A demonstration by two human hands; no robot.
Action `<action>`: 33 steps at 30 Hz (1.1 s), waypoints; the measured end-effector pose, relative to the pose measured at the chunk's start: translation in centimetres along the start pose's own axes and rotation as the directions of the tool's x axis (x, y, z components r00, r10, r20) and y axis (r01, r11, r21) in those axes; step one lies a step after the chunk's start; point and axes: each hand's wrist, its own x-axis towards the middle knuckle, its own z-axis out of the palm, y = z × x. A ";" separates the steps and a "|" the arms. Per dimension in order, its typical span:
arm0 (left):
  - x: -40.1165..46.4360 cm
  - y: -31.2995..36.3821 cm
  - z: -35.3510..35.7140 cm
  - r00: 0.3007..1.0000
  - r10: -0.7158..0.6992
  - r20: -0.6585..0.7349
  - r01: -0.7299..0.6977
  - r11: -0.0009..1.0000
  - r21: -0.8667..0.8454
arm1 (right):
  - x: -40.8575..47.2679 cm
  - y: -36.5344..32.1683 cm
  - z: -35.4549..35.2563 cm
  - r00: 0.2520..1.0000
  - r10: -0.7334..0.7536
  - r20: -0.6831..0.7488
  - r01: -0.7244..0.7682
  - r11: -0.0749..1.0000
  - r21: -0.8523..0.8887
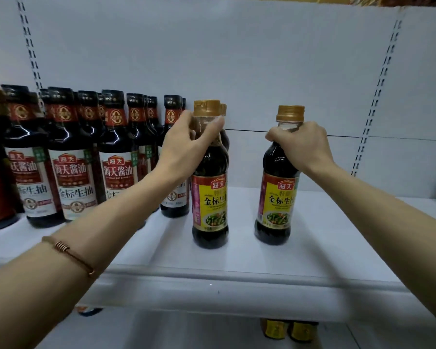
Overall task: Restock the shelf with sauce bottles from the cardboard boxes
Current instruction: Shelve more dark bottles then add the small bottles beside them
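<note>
A white metal shelf [337, 248] with a pale back panel holds rows of dark red-labelled sauce bottles [73, 157] at the left; four stand in front, those behind too hidden to count. The left hand [186, 144] curls round the neck of a gold-capped yellow-labelled bottle [209, 197], one more behind it. To the right, apart, the right hand [300, 144] grips a second yellow-labelled bottle [277, 197], standing upright on the shelf.

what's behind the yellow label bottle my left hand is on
Behind the left yellow-label bottle, held by the left hand, another gold cap and dark shoulder show. The rest is covered.
</note>
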 end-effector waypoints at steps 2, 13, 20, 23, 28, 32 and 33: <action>-2.6 -0.8 0.1 0.998 -0.055 -0.041 0.056 0.998 0.021 | -0.5 0.3 0.3 1.000 0.005 0.012 -0.005 0.999 0.036; -8.4 -2.9 0.9 0.947 -0.220 0.236 0.180 0.967 0.178 | -4.5 2.8 0.4 0.990 -0.024 0.141 -0.018 0.956 0.294; -7.7 -3.6 1.2 0.942 -0.240 0.236 0.215 0.968 0.128 | -5.2 3.7 1.3 0.997 -0.009 0.076 -0.019 0.931 0.363; -7.4 -3.8 0.9 0.934 -0.262 0.244 0.231 0.962 0.147 | -5.1 3.8 1.6 0.999 -0.022 0.041 0.006 0.936 0.353; -6.7 -4.0 0.7 0.935 -0.256 0.244 0.217 0.960 0.175 | -4.9 4.0 2.0 0.999 -0.039 0.012 0.032 0.934 0.355; -6.0 -4.8 0.9 0.927 -0.278 0.252 0.238 0.955 0.178 | -4.9 4.2 2.2 0.999 -0.053 0.003 0.049 0.932 0.358; -5.9 -4.9 0.9 0.924 -0.284 0.256 0.244 0.954 0.176 | -4.8 4.3 2.2 0.998 -0.056 0.001 0.052 0.932 0.359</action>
